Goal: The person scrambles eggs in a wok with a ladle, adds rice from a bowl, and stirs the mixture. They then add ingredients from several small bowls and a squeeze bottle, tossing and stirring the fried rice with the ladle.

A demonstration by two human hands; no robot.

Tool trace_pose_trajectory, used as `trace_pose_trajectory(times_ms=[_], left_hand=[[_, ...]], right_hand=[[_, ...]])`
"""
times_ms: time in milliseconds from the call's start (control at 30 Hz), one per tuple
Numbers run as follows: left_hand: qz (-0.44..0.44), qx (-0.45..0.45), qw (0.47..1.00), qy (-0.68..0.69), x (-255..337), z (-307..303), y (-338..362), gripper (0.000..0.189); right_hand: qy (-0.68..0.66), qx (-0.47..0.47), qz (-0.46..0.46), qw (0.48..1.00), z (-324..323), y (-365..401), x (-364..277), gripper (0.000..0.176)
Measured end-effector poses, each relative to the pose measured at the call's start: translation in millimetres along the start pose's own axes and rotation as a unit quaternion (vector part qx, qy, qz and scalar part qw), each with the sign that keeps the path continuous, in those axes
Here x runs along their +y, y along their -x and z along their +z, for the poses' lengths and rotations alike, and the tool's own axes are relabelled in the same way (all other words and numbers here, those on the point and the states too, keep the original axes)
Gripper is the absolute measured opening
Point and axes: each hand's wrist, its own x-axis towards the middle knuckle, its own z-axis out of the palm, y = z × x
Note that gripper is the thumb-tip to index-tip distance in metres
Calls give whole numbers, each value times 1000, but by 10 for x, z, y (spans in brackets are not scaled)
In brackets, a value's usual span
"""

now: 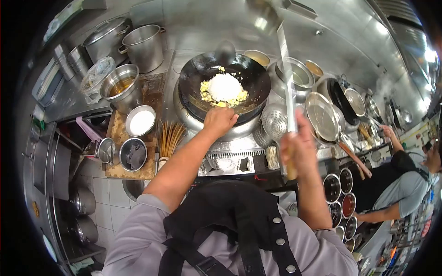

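A dark wok (189,76) sits on the burner in front of me, holding a mound of white rice (224,87) with yellow scrambled egg (240,97) around it. My left hand (220,121) is closed at the wok's near rim, gripping it. To the right, my right hand (300,149) is wrapped round the wooden end of a long-handled ladle (286,76), raised upright. Its bowl is blurred near the top of the view. The fingers of my right hand are partly smeared by motion.
Left of the wok are a bowl of white contents (141,121), a pot of brown liquid (120,86) and a bamboo brush (170,138). Strainers (275,120) and a sieve (322,116) are at right, near several seasoning pots (348,204). A co-worker (398,184) stands far right.
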Motion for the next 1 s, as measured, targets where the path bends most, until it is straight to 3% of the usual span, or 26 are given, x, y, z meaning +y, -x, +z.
trace_pose_trajectory(times_ms=[100,233,267,367,467,533,600,733,800,867,933,1000], left_hand=[[20,23,999,24,23,-16,49,32],[20,30,999,21,42,-20,52,32],[16,26,999,19,39,-4,85,32],[15,37,999,16,23,55,36,33],[14,55,998,5,-14,95,51,33],[25,67,997,20,10,74,45,33],[28,65,997,17,44,62,51,33],[42,72,996,22,13,41,28,32],[40,78,996,18,-7,71,28,33],[34,86,996,17,-11,93,20,33],[42,81,996,19,-16,69,34,33],[43,80,996,21,-10,56,24,33]], right_hand=[[-35,-36,230,972,-63,-327,843,58],[114,-71,202,970,-68,-651,726,58],[111,-74,205,970,-40,-579,598,58],[104,-74,91,988,-78,-390,265,57],[29,-118,77,990,-262,-239,247,58],[2,-120,127,985,-312,-369,522,58],[111,-104,274,950,-302,-636,900,58],[182,-113,193,958,-149,-721,589,59],[169,-118,154,966,-194,-543,508,59],[73,-120,122,983,-250,-379,415,58],[19,-129,138,982,-283,-416,565,57],[71,-120,285,948,-295,-608,827,57]])
